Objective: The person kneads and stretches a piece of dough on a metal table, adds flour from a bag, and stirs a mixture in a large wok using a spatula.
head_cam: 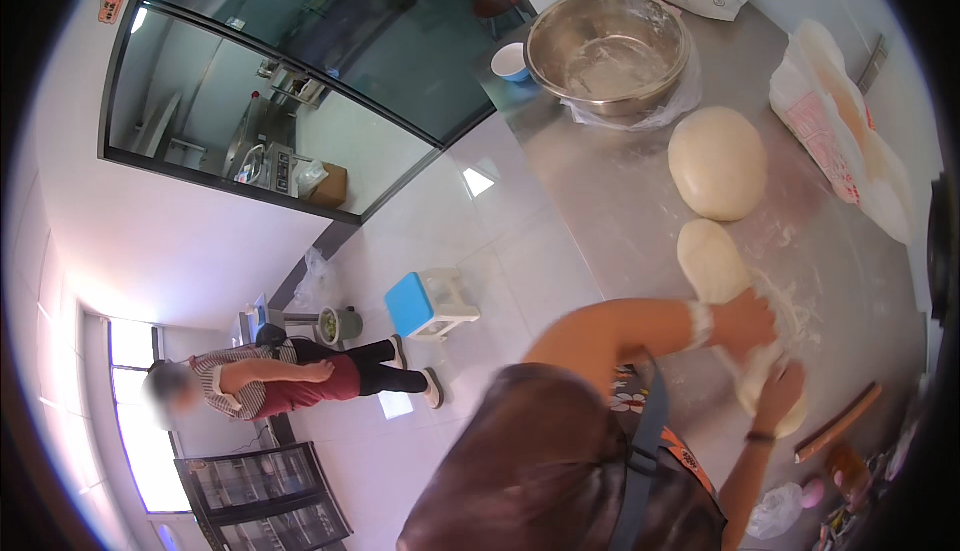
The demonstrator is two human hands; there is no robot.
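A long, uneven piece of pale dough (713, 260) lies on a floured steel table (622, 228). My left hand (744, 323) grips its middle part, fingers curled over it. Close beside it, my right hand (781, 395) is closed on the dough nearer its lower end, which bulges out past the hand. How far the fingers reach round it is partly hidden. A larger, smooth rounded dough mass (718, 163) rests just beyond the long piece's upper end. Loose flour is scattered beside my hands.
A wide steel bowl (609, 52) with floury residue and a small blue-and-white bowl (511, 62) stand farther up. Along the wall lies a printed flour bag (825, 115). A wooden rod (838, 423) is near my right hand. A person (285, 382) stands beyond a blue-topped stool (410, 305).
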